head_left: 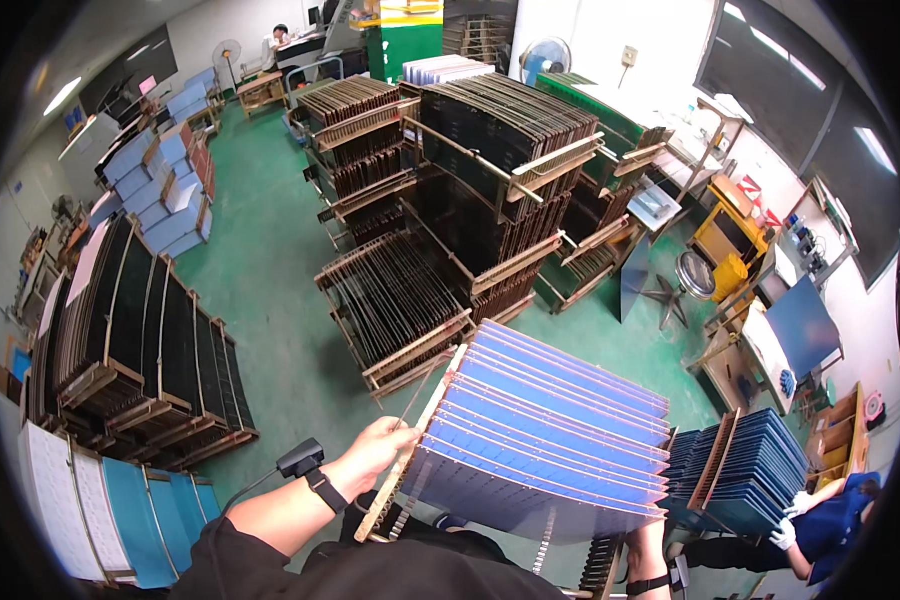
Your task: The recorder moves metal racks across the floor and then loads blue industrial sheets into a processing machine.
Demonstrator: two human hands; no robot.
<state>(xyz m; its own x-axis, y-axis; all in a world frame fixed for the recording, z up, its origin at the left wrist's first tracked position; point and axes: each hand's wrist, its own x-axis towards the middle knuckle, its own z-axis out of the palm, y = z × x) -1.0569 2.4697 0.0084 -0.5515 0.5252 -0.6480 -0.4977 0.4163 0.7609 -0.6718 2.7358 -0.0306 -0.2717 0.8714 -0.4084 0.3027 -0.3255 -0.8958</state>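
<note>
A slotted rack [410, 450] of blue panels [540, 420] is in front of my body, tilted. Its thin panels stand in a row with gaps between their pale edges. My left hand [382, 445] is closed around the light-coloured rail at the rack's left end, where a thin wire also shows by the fingers. At the right end, my right hand [646, 535] is at the near corner of the rack; the panels hide its fingers. Both wrists wear black straps, and a small black device [301, 457] sits on the left one.
Stacked racks of dark panels [490, 130] stand ahead on the green floor [260, 200]. More dark racks [140, 330] are at left. To the right are a stool [694, 275], a workbench [770, 340] and another rack of blue panels [755, 465], beside a white-gloved person [840, 520].
</note>
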